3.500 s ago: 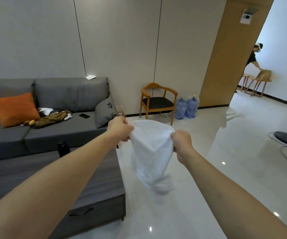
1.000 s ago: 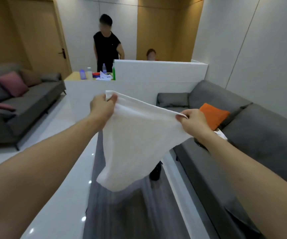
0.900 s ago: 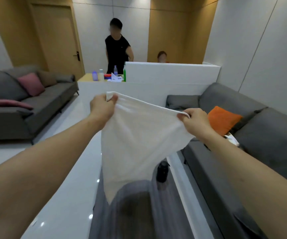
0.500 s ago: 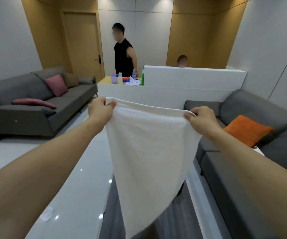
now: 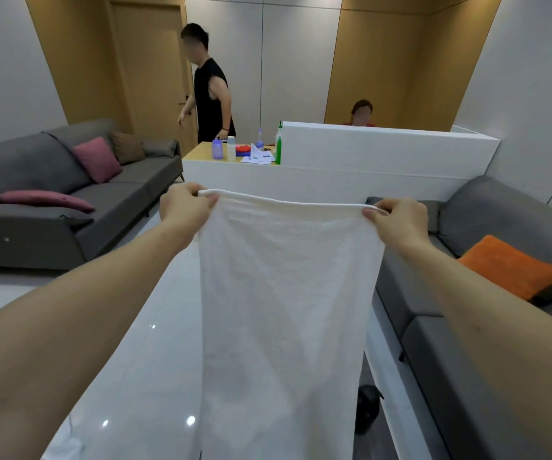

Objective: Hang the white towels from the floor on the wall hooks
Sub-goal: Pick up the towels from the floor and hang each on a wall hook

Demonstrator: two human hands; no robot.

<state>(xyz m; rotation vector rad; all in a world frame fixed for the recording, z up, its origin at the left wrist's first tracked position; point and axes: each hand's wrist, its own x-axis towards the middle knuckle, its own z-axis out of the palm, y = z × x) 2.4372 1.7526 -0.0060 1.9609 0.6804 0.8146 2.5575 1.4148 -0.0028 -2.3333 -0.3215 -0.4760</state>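
A white towel [image 5: 287, 300] hangs flat in front of me, stretched by its top edge at chest height. My left hand [image 5: 185, 207] pinches the top left corner and my right hand [image 5: 397, 220] pinches the top right corner. The cloth falls straight down past the bottom of the view. No wall hooks are in sight, and no other towel shows on the floor.
A grey sofa [image 5: 69, 200] with pink cushions lines the left; another grey sofa [image 5: 500, 310] with an orange cushion [image 5: 510, 270] lines the right. A white counter [image 5: 350, 167] stands ahead, one person [image 5: 211, 91] standing and another seated behind it. Glossy white floor [image 5: 135, 360] runs between.
I have turned left, so the room has slid right in view. My hands have moved apart and levelled, and the towel now hangs straight and flat.
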